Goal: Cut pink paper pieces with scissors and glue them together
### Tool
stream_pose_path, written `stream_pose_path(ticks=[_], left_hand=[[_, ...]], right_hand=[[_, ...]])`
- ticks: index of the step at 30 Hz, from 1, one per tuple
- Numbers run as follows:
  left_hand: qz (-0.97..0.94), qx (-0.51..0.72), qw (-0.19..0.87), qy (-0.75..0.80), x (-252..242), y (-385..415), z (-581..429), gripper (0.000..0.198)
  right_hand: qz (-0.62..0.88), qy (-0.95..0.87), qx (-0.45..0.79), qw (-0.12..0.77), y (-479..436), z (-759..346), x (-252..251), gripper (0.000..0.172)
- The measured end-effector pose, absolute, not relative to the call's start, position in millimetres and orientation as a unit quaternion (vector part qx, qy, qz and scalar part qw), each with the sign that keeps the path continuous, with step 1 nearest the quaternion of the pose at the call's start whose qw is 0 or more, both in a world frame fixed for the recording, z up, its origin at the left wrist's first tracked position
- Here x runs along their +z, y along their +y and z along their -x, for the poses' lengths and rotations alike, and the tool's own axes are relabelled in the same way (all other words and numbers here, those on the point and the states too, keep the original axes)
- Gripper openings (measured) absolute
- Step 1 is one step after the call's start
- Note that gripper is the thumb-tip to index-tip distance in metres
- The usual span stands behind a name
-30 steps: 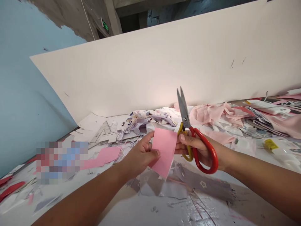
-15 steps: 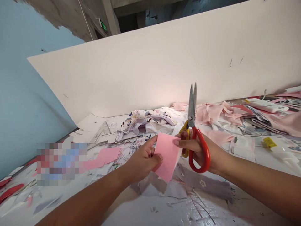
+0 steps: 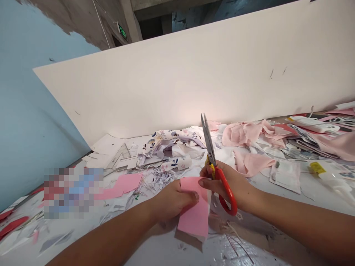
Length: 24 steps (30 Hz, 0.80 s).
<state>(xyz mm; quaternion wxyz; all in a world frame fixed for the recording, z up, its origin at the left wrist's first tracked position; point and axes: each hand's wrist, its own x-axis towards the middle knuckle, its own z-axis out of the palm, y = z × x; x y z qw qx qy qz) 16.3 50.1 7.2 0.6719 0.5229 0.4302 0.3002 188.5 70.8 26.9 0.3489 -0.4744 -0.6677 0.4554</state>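
Note:
My left hand (image 3: 176, 201) is closed on a rectangular piece of pink paper (image 3: 192, 223), its thumb lying flat across the front. White shows behind the sheet's lower right edge. My right hand (image 3: 233, 181) holds a pair of scissors (image 3: 211, 149) with one red and one yellow handle, blades pointing up and nearly together. The right thumb also presses on the upper right edge of the pink paper. Most of the fingers behind the paper are hidden. Below both hands lies the white tabletop (image 3: 155, 247).
Floral fabric (image 3: 166, 142) and pink cloth scraps (image 3: 246, 133) lie in a heap along a white board (image 3: 180, 85). More pink paper (image 3: 129, 184) is at left, with paper shreds beside it. A bottle with a yellow label (image 3: 318, 168) and a power strip (image 3: 316, 125) are at right.
Both hands have come down, and the pink paper with them, now hanging more upright. The scissors have moved left and down, tilting leftward at the tips.

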Motion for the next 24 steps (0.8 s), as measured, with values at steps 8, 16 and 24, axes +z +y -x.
stream_pose_path(ticks=[8, 16, 24], left_hand=[[-0.464, 0.361, 0.715, 0.379, 5.5, 41.0, -24.9, 0.029], [-0.467, 0.354, 0.726, 0.359, -4.0, 43.8, -18.8, 0.026], [-0.501, 0.444, 0.606, 0.430, 10.7, 46.2, -16.0, 0.019]], right_hand=[[0.463, -0.656, 0.477, 0.358, 70.5, -189.3, 13.0, 0.021], [0.454, -0.628, 0.501, 0.384, 65.1, -184.2, 5.9, 0.023], [0.427, -0.616, 0.548, 0.372, 64.1, -187.0, 1.8, 0.031]])
